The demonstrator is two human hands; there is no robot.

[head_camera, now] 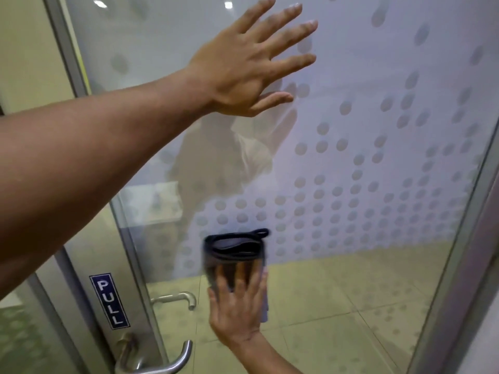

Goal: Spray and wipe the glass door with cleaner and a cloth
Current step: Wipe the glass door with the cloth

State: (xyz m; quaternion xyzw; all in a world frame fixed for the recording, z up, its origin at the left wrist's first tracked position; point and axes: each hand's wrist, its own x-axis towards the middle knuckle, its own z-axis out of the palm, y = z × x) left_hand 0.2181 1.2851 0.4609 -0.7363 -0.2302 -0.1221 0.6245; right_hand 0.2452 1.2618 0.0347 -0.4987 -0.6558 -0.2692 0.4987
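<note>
The glass door [378, 163] fills the view, frosted with a grey dot pattern above and see-through below. My left hand [251, 60] rests flat on the upper glass, fingers spread, holding nothing. Lower down, my right hand [237, 306] presses a folded dark grey cloth [233, 255] against the glass near the lower border of the frosted band. The cloth is slightly blurred. No cleaner bottle is in view.
A metal lever handle [172, 360] sits at the door's left edge, with a blue PULL sign [109, 300] above it. A metal frame [464, 265] runs down the right side. Tiled floor [337, 306] shows through the lower glass.
</note>
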